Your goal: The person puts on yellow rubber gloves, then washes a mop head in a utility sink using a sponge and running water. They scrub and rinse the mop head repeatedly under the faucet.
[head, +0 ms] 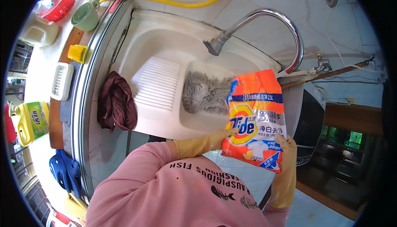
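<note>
An orange Tide laundry detergent bag is held upright between my two hands, over the front right of the laundry sink. My left hand, in a yellow rubber glove, grips the bag's left edge. On its lower right edge is my right hand, gloved the same way. Behind the bag, a shaggy grey cloth or mat lies in the basin of the white ceramic sink; the bag hides part of it. The ribbed washboard is moulded into the sink's left side.
A maroon cloth drapes over the sink's left edge. The chrome faucet arches above the basin. Along the left ledge stand a green mug, a yellow brush, a white soap dish and a yellow jug. A washing machine is at right.
</note>
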